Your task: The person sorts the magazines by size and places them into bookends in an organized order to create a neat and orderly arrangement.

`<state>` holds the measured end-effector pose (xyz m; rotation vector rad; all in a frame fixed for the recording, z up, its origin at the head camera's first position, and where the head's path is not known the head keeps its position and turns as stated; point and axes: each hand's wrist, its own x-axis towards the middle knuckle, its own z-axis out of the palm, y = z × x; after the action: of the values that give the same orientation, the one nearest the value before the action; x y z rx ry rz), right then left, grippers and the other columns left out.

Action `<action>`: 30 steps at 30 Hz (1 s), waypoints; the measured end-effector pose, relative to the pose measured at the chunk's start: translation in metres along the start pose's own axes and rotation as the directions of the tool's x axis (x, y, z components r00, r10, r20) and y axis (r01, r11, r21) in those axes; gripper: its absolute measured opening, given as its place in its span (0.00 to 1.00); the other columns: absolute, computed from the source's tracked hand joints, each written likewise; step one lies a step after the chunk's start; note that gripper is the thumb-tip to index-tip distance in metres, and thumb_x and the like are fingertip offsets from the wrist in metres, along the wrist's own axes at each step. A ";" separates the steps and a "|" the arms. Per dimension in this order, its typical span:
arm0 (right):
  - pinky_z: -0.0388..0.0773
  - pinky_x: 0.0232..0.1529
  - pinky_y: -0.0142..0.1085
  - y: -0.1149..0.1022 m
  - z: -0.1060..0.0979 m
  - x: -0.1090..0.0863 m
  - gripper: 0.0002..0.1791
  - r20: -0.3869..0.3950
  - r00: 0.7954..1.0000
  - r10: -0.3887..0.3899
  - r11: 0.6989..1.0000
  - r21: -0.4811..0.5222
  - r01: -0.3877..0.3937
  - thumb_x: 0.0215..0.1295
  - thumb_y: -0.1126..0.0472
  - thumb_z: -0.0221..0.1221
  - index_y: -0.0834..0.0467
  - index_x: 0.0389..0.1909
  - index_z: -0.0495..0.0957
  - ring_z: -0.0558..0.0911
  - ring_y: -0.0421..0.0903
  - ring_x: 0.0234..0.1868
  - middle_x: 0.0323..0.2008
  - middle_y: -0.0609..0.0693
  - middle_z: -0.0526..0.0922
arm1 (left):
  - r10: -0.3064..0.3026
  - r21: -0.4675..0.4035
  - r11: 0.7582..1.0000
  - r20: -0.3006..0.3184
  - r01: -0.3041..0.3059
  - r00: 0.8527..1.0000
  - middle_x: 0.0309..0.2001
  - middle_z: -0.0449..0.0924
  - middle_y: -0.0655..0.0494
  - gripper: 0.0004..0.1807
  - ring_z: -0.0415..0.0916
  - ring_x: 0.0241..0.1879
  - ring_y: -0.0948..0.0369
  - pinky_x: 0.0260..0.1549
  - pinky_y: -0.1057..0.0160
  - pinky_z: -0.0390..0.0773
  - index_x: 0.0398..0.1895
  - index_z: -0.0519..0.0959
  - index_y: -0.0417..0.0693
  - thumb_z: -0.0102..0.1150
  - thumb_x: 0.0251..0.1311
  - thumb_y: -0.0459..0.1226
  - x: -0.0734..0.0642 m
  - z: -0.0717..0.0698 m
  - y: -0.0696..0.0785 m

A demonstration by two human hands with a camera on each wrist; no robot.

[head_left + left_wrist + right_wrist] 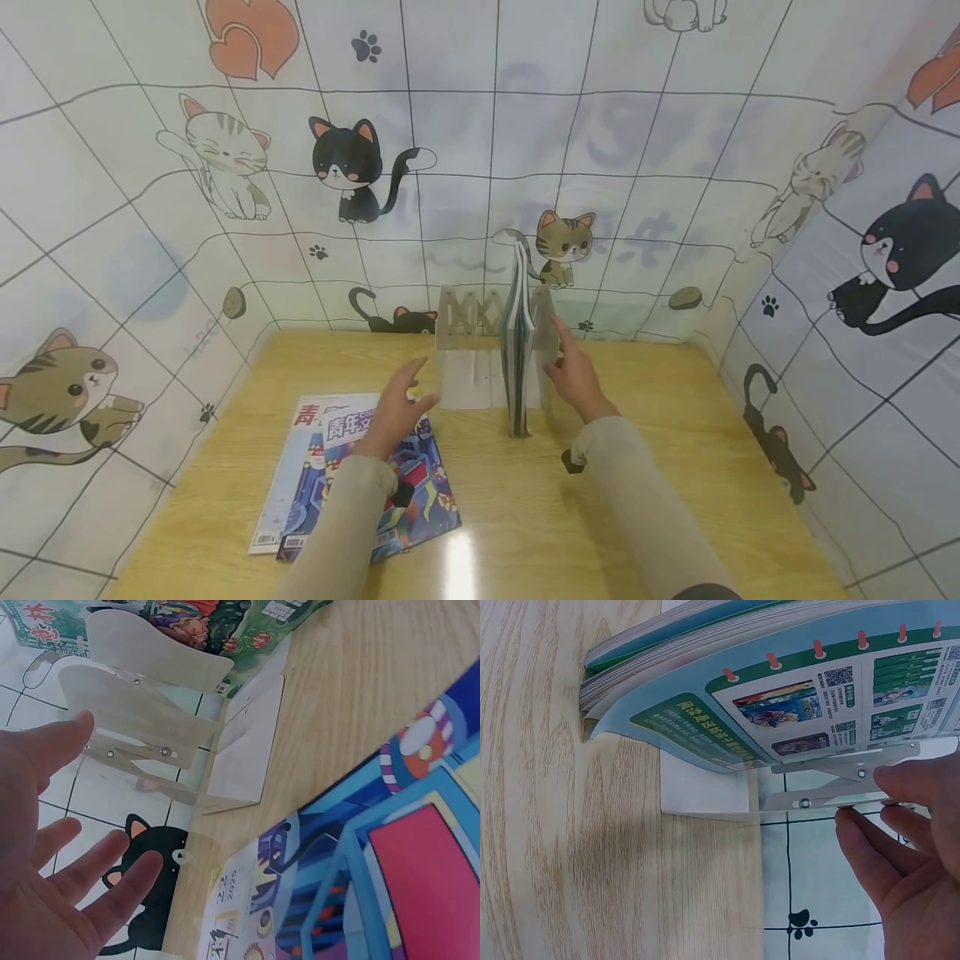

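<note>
Backdrop [450, 50]: cartoon cats [352, 162], wooden bench [645, 500] below
Rack [457, 379]: back of the bench, white-ish
Standing magazines [516, 358]: in it, toward the right end
Left hand [393, 412]: fingers spread pretty wide, near flat magazines [429, 479]
Right hand [581, 379]: fingers pinching the rack's right end plate [548, 327]

From my remote seat I see: yellowish wood-grain table [675, 400] | off-white expandable book rack [459, 385] standing on it | overlapping multicoloured magazines [431, 483] left of rack
</note>
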<state>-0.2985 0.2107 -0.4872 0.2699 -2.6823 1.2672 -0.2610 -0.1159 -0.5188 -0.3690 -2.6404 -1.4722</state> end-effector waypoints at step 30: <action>0.82 0.41 0.49 0.004 -0.001 0.001 0.53 0.020 1.000 -0.010 1.000 -0.003 0.010 0.59 0.77 0.61 0.44 0.77 0.44 0.82 0.63 0.46 0.63 0.72 0.66 | -0.135 -0.024 0.991 -0.160 0.133 0.978 0.74 0.50 0.42 0.44 0.66 0.61 0.41 0.53 0.43 0.74 0.76 0.56 0.55 0.67 0.58 0.36 -0.051 -0.010 -0.048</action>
<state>-0.3005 0.2136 -0.4892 0.2966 -2.6962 1.2635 -0.2243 -0.1574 -0.5632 -0.0698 -2.5719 -1.4886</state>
